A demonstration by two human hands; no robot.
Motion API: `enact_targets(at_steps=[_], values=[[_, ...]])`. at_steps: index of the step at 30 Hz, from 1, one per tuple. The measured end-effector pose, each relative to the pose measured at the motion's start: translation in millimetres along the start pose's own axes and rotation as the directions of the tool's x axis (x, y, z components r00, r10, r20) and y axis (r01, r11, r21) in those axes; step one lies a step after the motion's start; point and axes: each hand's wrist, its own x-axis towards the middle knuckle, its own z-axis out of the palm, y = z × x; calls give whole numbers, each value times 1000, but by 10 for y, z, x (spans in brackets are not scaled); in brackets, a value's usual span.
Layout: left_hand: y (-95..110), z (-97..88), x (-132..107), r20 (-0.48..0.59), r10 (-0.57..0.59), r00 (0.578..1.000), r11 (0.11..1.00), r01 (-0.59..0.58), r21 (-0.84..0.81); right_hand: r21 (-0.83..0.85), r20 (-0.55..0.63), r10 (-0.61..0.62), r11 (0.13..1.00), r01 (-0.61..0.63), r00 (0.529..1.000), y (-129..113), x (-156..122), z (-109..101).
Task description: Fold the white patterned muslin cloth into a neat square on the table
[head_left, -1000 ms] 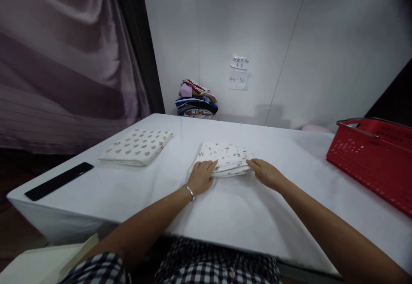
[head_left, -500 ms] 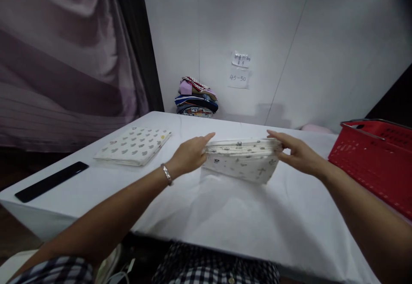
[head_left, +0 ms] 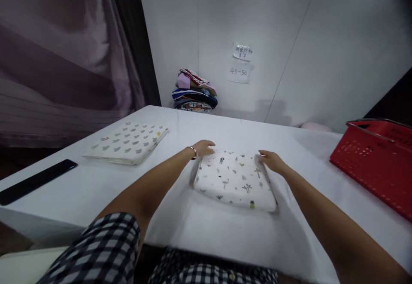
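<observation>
A white folded cloth [head_left: 233, 181] printed with small palms, birds and plants lies flat on the white-covered table in front of me. My left hand [head_left: 204, 148], with a bracelet at the wrist, holds its far left corner. At the far right corner, my right hand [head_left: 271, 161] has thumb and fingers closed round the cloth's edge. Part of the fingers on both hands is hidden behind or against the fabric. To the left rests a second folded cloth [head_left: 128, 142], white with grey leaf-like shapes and a yellow spot, touched by neither hand.
A long black flat object [head_left: 38, 181] lies at the table's left. On the right stands a red plastic basket [head_left: 373, 163] with a metal handle. Behind the table's far edge is a pile of folded fabrics [head_left: 195, 93]. Paper notes [head_left: 240, 71] hang on the wall.
The printed cloth, tilted up on edge between my hands before, now lies flat with its top face showing. Both hands have moved to its far corners.
</observation>
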Motion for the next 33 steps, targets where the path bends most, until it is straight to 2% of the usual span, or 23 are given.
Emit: enact_targets(at_steps=[4, 7, 9, 12, 18, 21, 23, 27, 30, 33], values=[[-106, 197, -136, -100, 60, 993, 998, -60, 7, -55, -15, -46, 997, 45, 999, 42, -70, 118], [-112, 230, -214, -155, 151, 976, 984, -134, 115, -133, 30, -209, 968, 211, 978, -1, -57, 155], [-93, 238, -233, -136, 180, 974, 969, -152, 192, -198, 61, -287, 935, 294, 956, -34, -27, 188], [-61, 248, -220, -86, 189, 978, 958, -164, 237, -256, 84, -308, 913, 319, 948, -83, 21, 232], [-68, 245, -147, -50, 92, 994, 983, -83, 161, -249, 100, -321, 908, 336, 942, -169, 46, 268], [-113, 243, -119, -112, 120, 986, 991, -112, 78, -210, 61, -288, 932, 295, 956, -187, 21, 287], [-137, 250, -98, -146, 54, 988, 998, -56, -11, -177, 41, -234, 955, 237, 971, -196, 9, 301], [-129, 272, -42, -53, -135, 989, 989, 131, -71, -186, 96, -88, 977, 105, 991, -226, 23, 315], [-111, 282, -7, -2, -183, 983, 982, 183, -45, -208, 160, -1, 977, 34, 987, -229, 49, 309], [-142, 282, 12, 8, -176, 984, 984, 176, -42, -171, 220, 74, 985, -36, 973, -179, 81, 291]])
